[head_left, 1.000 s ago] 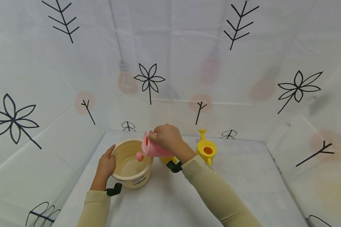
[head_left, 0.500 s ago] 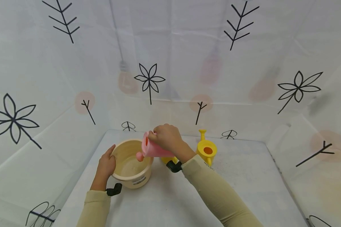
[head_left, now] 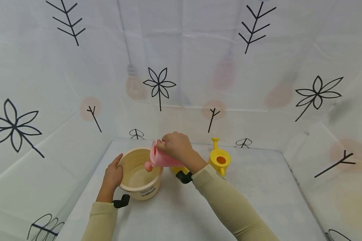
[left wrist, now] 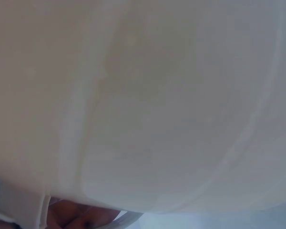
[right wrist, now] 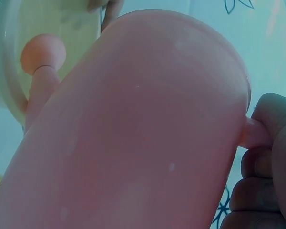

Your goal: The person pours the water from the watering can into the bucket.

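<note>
A cream plastic bucket stands on the table, its rounded wall filling the left wrist view. My left hand grips its left side, thumb along the rim; some fingers show beneath. My right hand holds a pink watering can by its handle, with the fingers curled round it. The can lies tipped onto its side, its round spout head over the bucket's right rim. Whether water runs from the spout cannot be made out.
A yellow watering can stands upright right of my right hand, spout to the back wall. Another yellow object is mostly hidden under the pink can and wrist. A patterned white sheet encloses the white table.
</note>
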Demonstrator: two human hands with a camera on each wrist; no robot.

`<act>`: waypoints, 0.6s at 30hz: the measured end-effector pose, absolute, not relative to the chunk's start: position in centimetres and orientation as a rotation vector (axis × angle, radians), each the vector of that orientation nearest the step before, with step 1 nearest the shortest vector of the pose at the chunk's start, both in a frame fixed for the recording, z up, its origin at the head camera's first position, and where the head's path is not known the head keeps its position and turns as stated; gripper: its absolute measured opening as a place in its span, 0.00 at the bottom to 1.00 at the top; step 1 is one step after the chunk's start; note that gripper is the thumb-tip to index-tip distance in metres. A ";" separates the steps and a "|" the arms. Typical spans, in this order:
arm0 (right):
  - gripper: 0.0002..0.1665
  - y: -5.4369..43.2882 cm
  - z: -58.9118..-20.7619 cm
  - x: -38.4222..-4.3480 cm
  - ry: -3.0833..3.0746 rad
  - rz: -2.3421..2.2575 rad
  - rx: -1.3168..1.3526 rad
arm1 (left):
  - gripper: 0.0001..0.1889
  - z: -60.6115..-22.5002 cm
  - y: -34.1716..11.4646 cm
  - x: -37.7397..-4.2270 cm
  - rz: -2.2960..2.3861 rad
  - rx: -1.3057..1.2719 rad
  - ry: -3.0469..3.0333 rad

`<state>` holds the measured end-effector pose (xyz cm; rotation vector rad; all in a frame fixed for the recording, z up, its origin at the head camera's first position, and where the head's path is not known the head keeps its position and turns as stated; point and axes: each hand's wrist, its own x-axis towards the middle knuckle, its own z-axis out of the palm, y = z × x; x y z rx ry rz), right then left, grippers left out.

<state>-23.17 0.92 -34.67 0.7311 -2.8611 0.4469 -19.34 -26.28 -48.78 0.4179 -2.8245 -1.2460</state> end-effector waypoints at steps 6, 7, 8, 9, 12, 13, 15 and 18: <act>0.27 0.9 -34.6 -23.0 -2.848 0.443 0.743 | 0.31 -48.6 -26.2 -19.3 -1.250 0.411 -2.822; 0.27 0.8 -34.6 -23.0 -2.849 0.440 0.744 | 0.31 -48.6 -26.2 -19.3 -1.253 0.410 -2.822; 0.27 0.8 -34.6 -23.0 -2.850 0.438 0.748 | 0.31 -48.6 -26.2 -19.3 -1.252 0.410 -2.823; 0.27 0.8 -34.6 -23.0 -2.853 0.437 0.749 | 0.31 -48.6 -26.2 -19.3 -1.254 0.410 -2.824; 0.27 0.7 -34.6 -23.0 -2.853 0.429 0.753 | 0.31 -48.7 -26.3 -19.3 -1.258 0.409 -2.825; 0.27 0.7 -34.6 -23.0 -2.853 0.428 0.754 | 0.31 -48.7 -26.3 -19.4 -1.260 0.408 -2.826; 0.27 0.7 -34.7 -22.9 -2.854 0.429 0.755 | 0.31 -48.7 -26.3 -19.4 -1.259 0.408 -2.827; 0.28 0.6 -34.6 -22.9 -2.851 0.429 0.755 | 0.30 -48.7 -26.3 -19.3 -1.258 0.408 -2.829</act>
